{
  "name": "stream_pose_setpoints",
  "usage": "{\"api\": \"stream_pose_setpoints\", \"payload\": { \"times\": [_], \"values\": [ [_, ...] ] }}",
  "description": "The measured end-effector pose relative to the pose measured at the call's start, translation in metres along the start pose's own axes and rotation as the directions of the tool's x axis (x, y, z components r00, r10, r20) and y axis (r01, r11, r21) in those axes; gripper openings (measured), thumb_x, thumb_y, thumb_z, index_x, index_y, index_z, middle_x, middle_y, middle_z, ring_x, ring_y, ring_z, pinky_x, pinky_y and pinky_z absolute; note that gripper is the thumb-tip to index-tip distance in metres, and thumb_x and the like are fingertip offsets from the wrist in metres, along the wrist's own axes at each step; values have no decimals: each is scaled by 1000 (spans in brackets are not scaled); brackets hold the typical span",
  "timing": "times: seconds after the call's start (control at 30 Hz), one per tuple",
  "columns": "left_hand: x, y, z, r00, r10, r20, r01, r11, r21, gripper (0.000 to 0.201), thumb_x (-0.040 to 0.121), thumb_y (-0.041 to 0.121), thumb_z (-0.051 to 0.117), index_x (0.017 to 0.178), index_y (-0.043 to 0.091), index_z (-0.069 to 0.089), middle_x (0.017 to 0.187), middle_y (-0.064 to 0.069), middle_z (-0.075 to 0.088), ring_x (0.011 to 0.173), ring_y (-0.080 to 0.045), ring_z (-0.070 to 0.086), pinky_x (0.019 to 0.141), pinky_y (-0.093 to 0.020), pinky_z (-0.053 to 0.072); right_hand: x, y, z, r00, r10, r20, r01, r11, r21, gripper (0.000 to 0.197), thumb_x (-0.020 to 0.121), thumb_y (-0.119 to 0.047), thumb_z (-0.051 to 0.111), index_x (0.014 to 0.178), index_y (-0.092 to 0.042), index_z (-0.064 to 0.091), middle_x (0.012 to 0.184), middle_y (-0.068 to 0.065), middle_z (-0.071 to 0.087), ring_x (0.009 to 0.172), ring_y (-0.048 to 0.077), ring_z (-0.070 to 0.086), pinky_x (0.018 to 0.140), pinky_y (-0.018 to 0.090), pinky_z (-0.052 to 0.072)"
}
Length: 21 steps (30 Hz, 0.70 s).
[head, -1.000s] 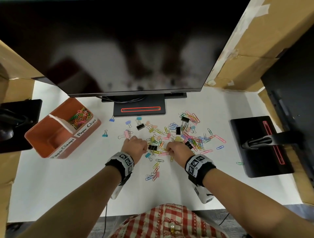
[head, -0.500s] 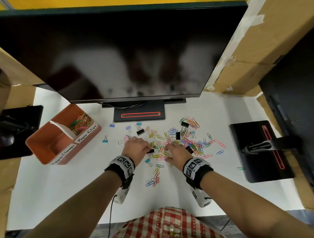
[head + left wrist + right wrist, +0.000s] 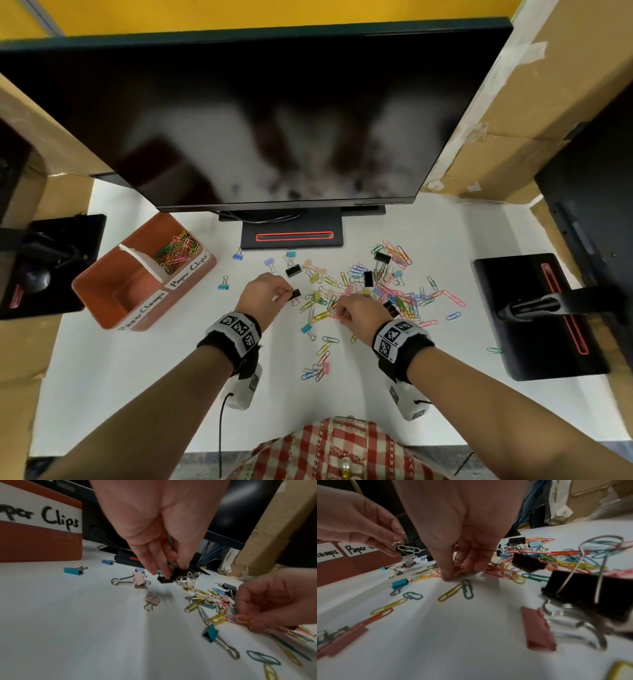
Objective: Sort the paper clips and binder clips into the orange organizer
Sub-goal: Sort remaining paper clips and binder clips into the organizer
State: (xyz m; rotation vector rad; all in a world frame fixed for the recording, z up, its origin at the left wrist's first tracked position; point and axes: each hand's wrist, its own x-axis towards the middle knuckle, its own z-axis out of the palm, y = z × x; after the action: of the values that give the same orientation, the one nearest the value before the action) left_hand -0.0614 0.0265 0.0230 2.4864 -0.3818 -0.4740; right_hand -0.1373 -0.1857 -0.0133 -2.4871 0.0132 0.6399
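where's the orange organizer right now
In the head view the orange organizer sits on the white table at the left, left of the monitor stand and beyond the left hand.

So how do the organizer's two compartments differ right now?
The "Paper Clips" compartment, the farther one, holds a heap of coloured paper clips; the "Paper Clamps" compartment, the nearer one, shows only bare orange floor. Both sit in the same orange organizer, split by a white divider, each with a handwritten white label on the front wall.
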Motion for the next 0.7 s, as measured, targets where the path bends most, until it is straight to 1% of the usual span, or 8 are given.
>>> {"api": "stream_pose_setpoints", "payload": {
  "times": [0.1, 0.17, 0.23, 0.3, 0.37, 0.47, 0.57, 0.7],
  "values": [
    [-2, 2, 0, 998, 57, -7, -57, 998, -24, 7, 83, 11, 64, 88, 12, 69, 92, -4, 63, 82, -17, 63, 84, -35, 54, 0, -6, -5, 997, -74, -30, 76, 995, 57, 27, 90, -14, 55, 117, -17, 55, 91, 1, 57, 83, 18, 55, 80, 35, 51],
    [-3, 4, 0, 995, 97, -19, -98, 994, -38, 6, 83, 10, 65, 87, 11, 69, 92, -3, 63, 82, -17, 64, 85, -34, 55, 2, -14, -11, 990, -124, -71, 131, 987, 98, 34, 91, -20, 57, 124, -19, 52, 87, -2, 53, 78, 15, 52, 77, 33, 50],
    [-3, 7, -1, 991, 130, -31, -132, 989, -62, 5, 83, 11, 65, 87, 13, 69, 90, 0, 61, 82, -15, 63, 86, -33, 55, 7, -22, -15, 980, -161, -112, 174, 979, 111, 37, 90, -24, 58, 127, -18, 52, 86, -4, 52, 78, 14, 51, 75, 28, 47],
    [-3, 10, -1, 987, 160, -34, -162, 983, -83, 5, 83, 11, 65, 86, 14, 68, 88, 2, 61, 82, -14, 63, 86, -34, 55, 13, -27, -19, 976, -174, -129, 189, 976, 113, 35, 90, -22, 58, 124, -16, 54, 88, -5, 49, 79, 12, 48, 75, 24, 43],
    [-3, 13, -2, 983, 179, -38, -182, 979, -92, 4, 83, 12, 65, 85, 15, 68, 86, 3, 60, 82, -14, 63, 85, -36, 56, 16, -31, -20, 973, -181, -141, 196, 975, 104, 29, 89, -22, 58, 117, -14, 59, 90, -3, 48, 81, 14, 48, 75, 24, 40],
    [-3, 17, -3, 981, 189, -46, -193, 978, -77, 5, 84, 12, 64, 86, 13, 68, 85, 6, 57, 83, -15, 62, 85, -37, 55, 16, -34, -21, 964, -201, -171, 219, 972, 89, 21, 89, -24, 58, 104, -11, 64, 98, 5, 57, 88, 21, 56, 77, 29, 48],
    [-3, 19, -5, 977, 203, -58, -206, 977, -50, 6, 84, 11, 63, 87, 12, 68, 86, 2, 59, 81, -16, 62, 83, -38, 55, 14, -34, -21, 961, -221, -168, 238, 968, 85, 19, 90, -27, 57, 102, -14, 65, 102, 5, 60, 90, 20, 58, 80, 33, 51],
    [-3, 18, -7, 979, 192, -63, -195, 980, -35, 8, 85, 11, 62, 89, 11, 69, 90, -2, 62, 81, -16, 62, 83, -37, 55, 9, -36, -26, 957, -212, -199, 235, 967, 97, 23, 88, -27, 58, 110, -20, 60, 87, -5, 56, 80, 15, 54, 73, 30, 48]
  ]
}}
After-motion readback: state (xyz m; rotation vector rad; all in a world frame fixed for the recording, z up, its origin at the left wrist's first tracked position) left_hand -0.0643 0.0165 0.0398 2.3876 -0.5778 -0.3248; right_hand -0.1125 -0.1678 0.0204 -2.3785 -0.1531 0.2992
